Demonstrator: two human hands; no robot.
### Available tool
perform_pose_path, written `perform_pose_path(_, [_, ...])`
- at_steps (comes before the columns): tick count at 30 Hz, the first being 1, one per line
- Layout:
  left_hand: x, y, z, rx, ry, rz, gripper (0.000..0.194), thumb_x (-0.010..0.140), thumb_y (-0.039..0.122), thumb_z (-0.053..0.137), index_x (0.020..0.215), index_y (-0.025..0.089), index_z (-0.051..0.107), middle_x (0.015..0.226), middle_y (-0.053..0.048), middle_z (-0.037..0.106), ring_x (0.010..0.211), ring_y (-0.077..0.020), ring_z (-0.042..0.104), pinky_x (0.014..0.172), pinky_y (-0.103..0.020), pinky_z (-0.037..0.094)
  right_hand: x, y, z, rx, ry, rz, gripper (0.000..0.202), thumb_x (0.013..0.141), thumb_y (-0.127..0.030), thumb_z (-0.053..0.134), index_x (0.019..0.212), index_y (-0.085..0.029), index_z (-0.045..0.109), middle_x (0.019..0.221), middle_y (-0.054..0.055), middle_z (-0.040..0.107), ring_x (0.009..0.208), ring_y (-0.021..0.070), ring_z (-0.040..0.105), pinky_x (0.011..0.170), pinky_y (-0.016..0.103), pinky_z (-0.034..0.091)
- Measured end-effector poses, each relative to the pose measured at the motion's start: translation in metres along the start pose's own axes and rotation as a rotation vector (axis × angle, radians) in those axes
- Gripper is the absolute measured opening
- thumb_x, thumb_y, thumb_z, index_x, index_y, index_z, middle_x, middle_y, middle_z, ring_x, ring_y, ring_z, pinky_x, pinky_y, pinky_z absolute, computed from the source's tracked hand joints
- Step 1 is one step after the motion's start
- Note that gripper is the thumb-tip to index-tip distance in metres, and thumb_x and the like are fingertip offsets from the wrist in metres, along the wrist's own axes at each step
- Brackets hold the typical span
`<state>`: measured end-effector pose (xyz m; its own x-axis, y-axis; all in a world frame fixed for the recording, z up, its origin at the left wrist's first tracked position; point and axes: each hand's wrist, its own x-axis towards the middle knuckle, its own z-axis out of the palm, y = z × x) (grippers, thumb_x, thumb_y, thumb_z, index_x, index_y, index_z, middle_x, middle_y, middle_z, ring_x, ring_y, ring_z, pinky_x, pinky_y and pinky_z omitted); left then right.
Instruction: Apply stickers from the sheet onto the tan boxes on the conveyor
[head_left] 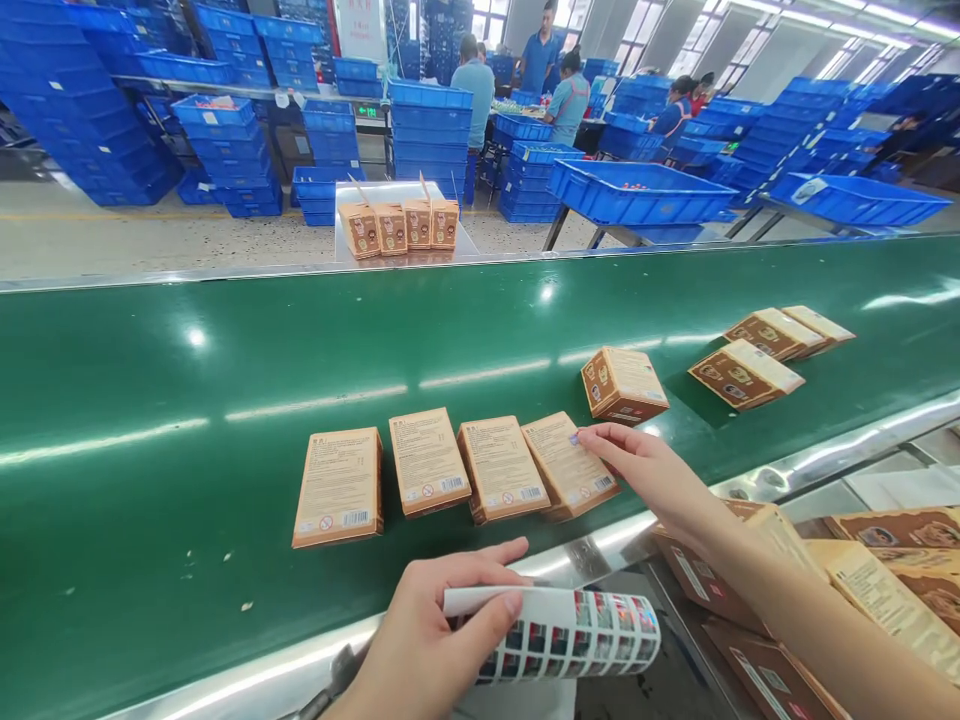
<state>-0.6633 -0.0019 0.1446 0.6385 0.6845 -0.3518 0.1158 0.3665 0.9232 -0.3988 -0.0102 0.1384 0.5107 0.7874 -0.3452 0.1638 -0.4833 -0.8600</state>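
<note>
My left hand point(457, 620) is closed around a roll of small shiny square stickers point(581, 630) on white backing, at the front edge of the belt. With fingers pinched together, my right hand point(637, 455) has its tips at a small sticker point(574, 438) on the upper part of a tan printed carton point(562, 470). That carton is the rightmost in a row of several lying printed side up. To its left lie another carton point(501, 468), a third carton point(427, 460) and the leftmost carton point(337, 485), which sits slightly apart.
A green conveyor belt point(187, 370) crosses the view. Further right on it lie a brown carton point(626, 383) and several more cartons point(750, 375). Under my right forearm are stacked cartons point(862, 590). Beyond the belt stand cartons on a metal stand point(397, 228), blue crates point(431, 130) and several people.
</note>
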Motion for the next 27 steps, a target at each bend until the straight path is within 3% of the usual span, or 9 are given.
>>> perform_pose_path(11, [0.001, -0.002, 0.001, -0.032, -0.005, -0.025, 0.021, 0.081, 0.041, 0.074, 0.084, 0.021, 0.082, 0.114, -0.009, 0.077, 0.126, -0.0335, 0.06, 0.101, -0.038, 0.051, 0.0, 0.009, -0.006, -0.177, 0.232, -0.078, 0.039, 0.065, -0.06, 0.063, 0.076, -0.022, 0.064, 0.074, 0.004, 0.07, 0.071, 0.0226, 0.063, 0.062, 0.033, 0.047])
perform_pose_path(14, [-0.001, -0.003, 0.0, -0.008, -0.008, -0.043, 0.023, 0.08, 0.043, 0.074, 0.085, 0.022, 0.082, 0.117, -0.01, 0.076, 0.126, -0.0353, 0.06, 0.102, -0.042, 0.051, 0.004, 0.014, -0.01, -0.208, 0.301, -0.101, 0.035, 0.066, -0.056, 0.065, 0.078, -0.023, 0.06, 0.082, 0.006, 0.07, 0.074, 0.0227, 0.064, 0.061, 0.032, 0.048])
perform_pose_path(19, [-0.005, -0.007, -0.002, -0.019, 0.0, -0.059, 0.025, 0.078, 0.046, 0.076, 0.086, 0.023, 0.082, 0.12, -0.009, 0.074, 0.121, -0.0351, 0.064, 0.105, -0.043, 0.048, 0.022, 0.02, -0.022, -0.219, 0.338, -0.054, 0.046, 0.067, -0.055, 0.067, 0.098, -0.024, 0.054, 0.104, 0.012, 0.07, 0.08, 0.0253, 0.068, 0.056, 0.033, 0.053])
perform_pose_path(21, [-0.007, -0.008, -0.003, -0.033, 0.005, -0.056, 0.026, 0.077, 0.047, 0.077, 0.086, 0.023, 0.081, 0.119, -0.008, 0.075, 0.119, -0.0342, 0.065, 0.105, -0.042, 0.048, 0.028, 0.018, -0.03, -0.239, 0.303, -0.04, 0.045, 0.072, -0.058, 0.062, 0.1, -0.023, 0.057, 0.1, 0.012, 0.072, 0.084, 0.0281, 0.07, 0.061, 0.037, 0.057])
perform_pose_path(23, [-0.008, -0.01, -0.004, -0.041, 0.003, -0.039, 0.027, 0.076, 0.048, 0.078, 0.086, 0.023, 0.081, 0.117, -0.009, 0.076, 0.118, -0.0338, 0.065, 0.104, -0.04, 0.049, 0.031, 0.013, -0.038, -0.261, 0.259, -0.081, 0.051, 0.073, -0.061, 0.061, 0.109, -0.023, 0.06, 0.109, 0.013, 0.072, 0.101, 0.0319, 0.069, 0.077, 0.043, 0.058])
perform_pose_path(25, [-0.009, -0.011, -0.004, -0.042, 0.001, -0.021, 0.028, 0.076, 0.048, 0.078, 0.086, 0.022, 0.081, 0.114, -0.009, 0.077, 0.119, -0.0336, 0.065, 0.104, -0.04, 0.049, 0.03, 0.006, -0.045, -0.398, 0.137, -0.265, 0.074, 0.068, -0.061, 0.069, 0.131, -0.024, 0.054, 0.138, 0.014, 0.06, 0.129, 0.0363, 0.055, 0.1, 0.05, 0.05])
perform_pose_path(27, [-0.011, -0.012, -0.006, -0.038, 0.007, -0.012, 0.028, 0.076, 0.047, 0.077, 0.086, 0.021, 0.081, 0.112, -0.009, 0.077, 0.119, -0.0335, 0.065, 0.103, -0.039, 0.05, 0.028, 0.001, -0.048, -0.691, -0.061, -0.523, 0.104, 0.06, -0.054, 0.079, 0.149, -0.023, 0.036, 0.157, 0.015, 0.039, 0.147, 0.0402, 0.029, 0.117, 0.058, 0.03])
